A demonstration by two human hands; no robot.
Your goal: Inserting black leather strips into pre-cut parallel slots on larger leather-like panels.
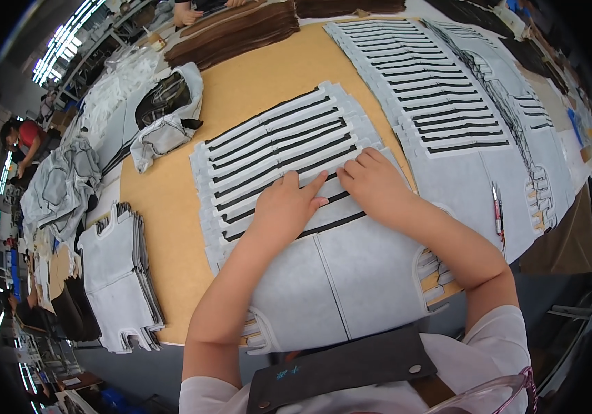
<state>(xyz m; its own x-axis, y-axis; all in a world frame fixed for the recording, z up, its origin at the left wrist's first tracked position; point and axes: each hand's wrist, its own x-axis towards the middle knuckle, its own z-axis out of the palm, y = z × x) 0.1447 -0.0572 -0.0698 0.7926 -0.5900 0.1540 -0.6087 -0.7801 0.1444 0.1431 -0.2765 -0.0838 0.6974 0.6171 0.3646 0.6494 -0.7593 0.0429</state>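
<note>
got left hand (pixel 285 207) partly spread, right hand (pixel 372 185) curled, can't tell if pinching; both atop fanned grey panels (pixel 361 252), black strips (pixel 332 225) running left-right, rising rightward.

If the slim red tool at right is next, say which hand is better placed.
The right hand, most likely: it is nearer the slim red tool, while the left hand would have to cross the right forearm.
</note>
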